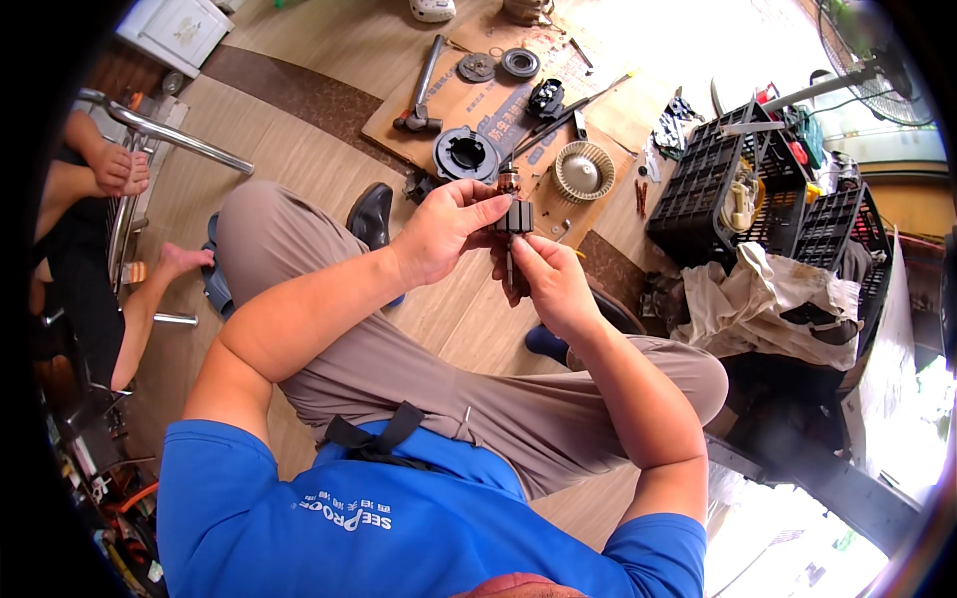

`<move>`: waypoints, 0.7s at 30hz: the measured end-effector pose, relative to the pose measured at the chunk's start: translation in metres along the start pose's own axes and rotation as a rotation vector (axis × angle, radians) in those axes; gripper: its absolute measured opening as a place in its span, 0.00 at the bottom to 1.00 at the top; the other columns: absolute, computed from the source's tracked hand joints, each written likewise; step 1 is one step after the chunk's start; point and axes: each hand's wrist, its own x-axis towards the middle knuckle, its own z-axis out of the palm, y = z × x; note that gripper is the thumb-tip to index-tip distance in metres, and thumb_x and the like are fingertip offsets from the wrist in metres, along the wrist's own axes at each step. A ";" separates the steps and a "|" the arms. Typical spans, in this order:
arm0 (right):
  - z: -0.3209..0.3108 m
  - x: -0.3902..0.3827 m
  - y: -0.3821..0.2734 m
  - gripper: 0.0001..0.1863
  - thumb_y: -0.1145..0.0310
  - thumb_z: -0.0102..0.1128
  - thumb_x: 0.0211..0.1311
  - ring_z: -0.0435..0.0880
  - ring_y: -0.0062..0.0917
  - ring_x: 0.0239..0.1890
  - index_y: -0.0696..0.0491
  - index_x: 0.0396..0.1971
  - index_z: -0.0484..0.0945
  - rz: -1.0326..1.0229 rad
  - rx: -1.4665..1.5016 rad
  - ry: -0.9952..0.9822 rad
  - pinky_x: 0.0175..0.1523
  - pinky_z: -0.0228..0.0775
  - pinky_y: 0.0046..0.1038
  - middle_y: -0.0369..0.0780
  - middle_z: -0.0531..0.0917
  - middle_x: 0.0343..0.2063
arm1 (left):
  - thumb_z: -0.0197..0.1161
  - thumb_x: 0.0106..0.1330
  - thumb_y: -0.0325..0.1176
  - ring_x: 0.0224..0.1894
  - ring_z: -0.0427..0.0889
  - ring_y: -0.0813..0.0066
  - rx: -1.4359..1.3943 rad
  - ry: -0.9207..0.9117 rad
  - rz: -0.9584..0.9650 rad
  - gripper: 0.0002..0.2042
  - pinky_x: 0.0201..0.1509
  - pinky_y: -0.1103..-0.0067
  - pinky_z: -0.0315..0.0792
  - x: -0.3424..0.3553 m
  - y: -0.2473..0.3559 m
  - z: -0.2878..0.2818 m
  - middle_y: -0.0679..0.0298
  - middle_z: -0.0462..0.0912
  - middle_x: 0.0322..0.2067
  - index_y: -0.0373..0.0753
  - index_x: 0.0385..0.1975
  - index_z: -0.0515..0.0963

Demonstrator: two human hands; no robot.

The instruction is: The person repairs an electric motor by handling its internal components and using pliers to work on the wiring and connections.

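Observation:
At the centre, a small motor armature (514,216) with a dark laminated core, copper-coloured top and thin metal shaft is held between my two hands. My left hand (451,231) has its thumb and fingers closed on its upper part, while my right hand (551,281) pinches the shaft below the core. Just beyond my hands, on a cardboard sheet (393,133), lie a black round housing (465,142), a silver blower wheel (584,179), a metal hammer-like tool (429,78), a small black part (545,97) and long thin rods.
Black plastic crates (698,179), a pale cloth (773,304) and a standing fan (857,70) are at the right. At the left, another person's bare foot (177,261) and hands (115,164) are by a metal-tube chair (189,145). A black shoe (371,214) sits near my left knee.

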 end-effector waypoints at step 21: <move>0.005 -0.002 0.013 0.08 0.68 0.54 0.69 0.72 0.12 0.23 0.57 0.35 0.77 -0.174 -0.214 0.127 0.29 0.67 0.18 0.31 0.78 0.23 | 0.47 0.69 0.26 0.50 0.79 0.68 -0.054 -0.087 0.036 0.13 0.59 0.70 0.72 -0.002 0.003 -0.008 0.55 0.79 0.47 0.33 0.51 0.72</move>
